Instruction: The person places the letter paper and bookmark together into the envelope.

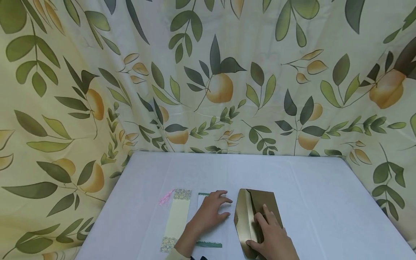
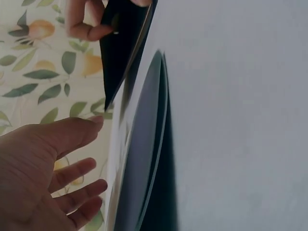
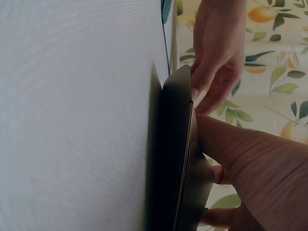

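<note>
Loosely spread, both: left hand (image 1: 210, 212) over green-edged card (image 1: 212, 235), right hand (image 1: 273, 236) on gold envelope (image 1: 243, 216)

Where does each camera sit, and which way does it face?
Head: worn on the head, facing forward and down at the white table, gold envelope and patterned cloth behind; left hand and right hand both show.
Left wrist: on that wrist, looking past the left hand, low across the table; the right hand shows at the top.
Right wrist: on that wrist, looking past the right hand at the envelope; the left hand shows beyond.
Shared: both wrist views catch both hands, the envelope and the cloth.
</note>
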The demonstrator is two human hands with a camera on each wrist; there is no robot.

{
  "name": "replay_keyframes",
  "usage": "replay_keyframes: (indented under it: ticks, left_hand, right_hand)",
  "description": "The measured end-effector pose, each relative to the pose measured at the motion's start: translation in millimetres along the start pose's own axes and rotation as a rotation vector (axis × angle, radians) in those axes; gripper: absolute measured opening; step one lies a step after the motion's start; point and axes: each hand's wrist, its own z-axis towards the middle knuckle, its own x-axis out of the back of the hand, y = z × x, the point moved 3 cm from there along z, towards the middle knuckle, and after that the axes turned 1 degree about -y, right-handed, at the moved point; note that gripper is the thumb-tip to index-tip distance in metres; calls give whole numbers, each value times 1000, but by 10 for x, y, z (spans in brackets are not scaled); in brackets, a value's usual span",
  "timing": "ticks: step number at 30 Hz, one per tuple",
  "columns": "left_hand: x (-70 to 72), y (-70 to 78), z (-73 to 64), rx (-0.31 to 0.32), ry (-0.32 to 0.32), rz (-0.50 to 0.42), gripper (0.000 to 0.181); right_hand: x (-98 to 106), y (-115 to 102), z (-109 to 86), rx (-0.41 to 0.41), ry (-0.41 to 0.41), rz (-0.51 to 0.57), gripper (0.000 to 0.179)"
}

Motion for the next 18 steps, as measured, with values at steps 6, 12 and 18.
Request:
replay_keyframes:
  ticks: [6,12,18]
  left_hand:
    - [81,-122,-17,57,8,-25,38]
    - [227,-200,-43,156,18,-52,44]
    - [404,-253,-101,277,22,-73,58]
  right_hand:
    - [-3,-14,-6,-6,-8,7,61]
    - [-7,-16,-10,-1,-7,12,59]
    - [-4,-12,-20,6,-16,15,59]
